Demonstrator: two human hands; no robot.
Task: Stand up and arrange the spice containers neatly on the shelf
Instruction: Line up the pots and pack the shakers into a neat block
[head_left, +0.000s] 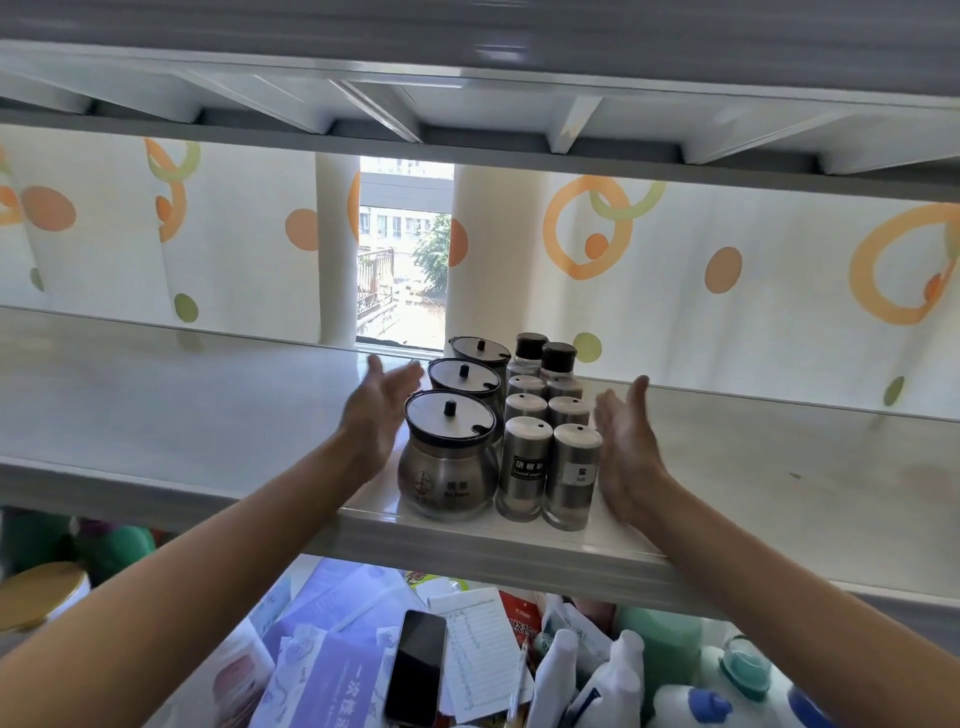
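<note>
White shelf (156, 405), running across the middle of the frame, with the spice containers grouped just right of centre at its front edge.

Left of the group, the left hand (382, 410) is flat with straight fingers and grips nothing. Its palm faces the round jars, presumably as a guide for squaring that side. Whether it touches the front jar is unclear, since the jar hides the palm's lower edge.

The three lidded round jars (448, 457) stand upright in one file from front to back, forming the left column, probably because their wider bodies suit a row of their own. Right of them, the slim shakers (524, 467) stand upright in two close files with labels facing forward so they can be read. Two black-capped bottles (531, 353) close the back row, where their extra height hides nothing.

Right of the group, the right hand (626, 452) mirrors the left. It is flat, holds nothing, and its palm sits just beside the salt shaker (574, 475).

The arrangement appears essentially finished, and the flanking palms suggest a final squeeze to tighten the block.

At lower centre, beneath the shelf, lie a dark phone (418, 667) and a lined notepad (480, 654).
</note>
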